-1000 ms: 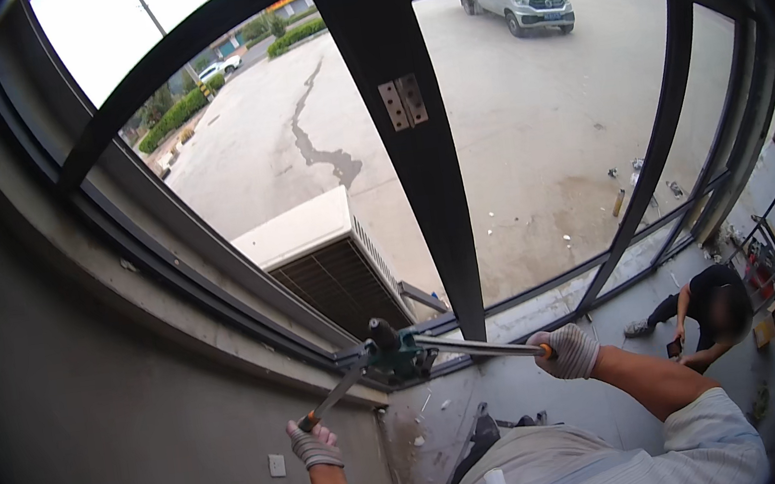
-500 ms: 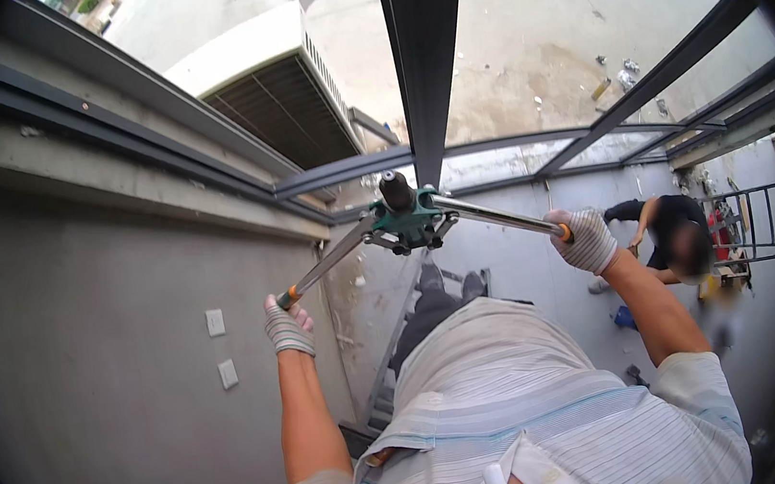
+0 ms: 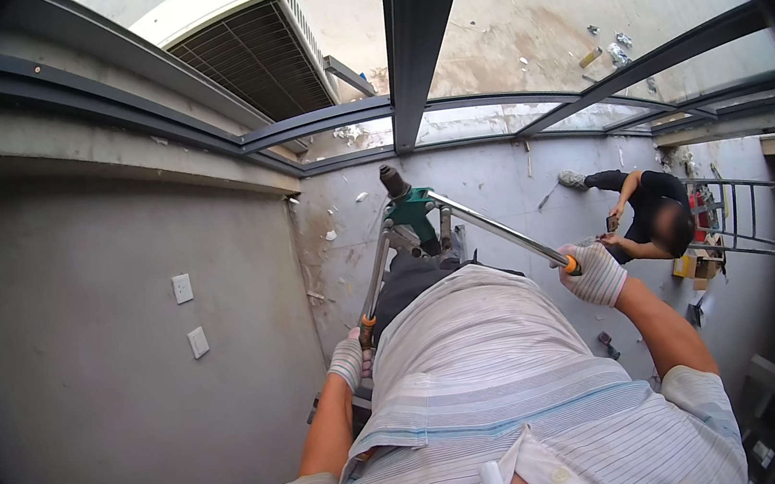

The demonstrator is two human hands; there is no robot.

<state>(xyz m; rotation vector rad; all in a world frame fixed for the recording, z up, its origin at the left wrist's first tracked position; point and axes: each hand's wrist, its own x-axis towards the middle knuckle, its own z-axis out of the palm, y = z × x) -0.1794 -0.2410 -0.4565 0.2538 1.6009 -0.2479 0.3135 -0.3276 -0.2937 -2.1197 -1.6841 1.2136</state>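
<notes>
A grey wall (image 3: 138,418) fills the left; a dark window frame (image 3: 419,25) spans the top, a white outdoor unit (image 3: 226,30) beyond it; a co-worker (image 3: 659,184) is low on the floor (image 3: 495,175) at right; the two-handled tool (image 3: 413,210) with a green head is in front of the person's striped shirt (image 3: 487,346), handles (image 3: 502,230) angled apart; the gloved left hand (image 3: 348,361) is wrapped around one, the gloved right hand (image 3: 593,275) around the other; two white wall plates (image 3: 182,287) sit at left.

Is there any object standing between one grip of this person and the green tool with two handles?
Nothing visible stands between them: the left grip and the right grip are each closed on one of the handles of the green tool. The dark window post appears beyond the tool.
</notes>
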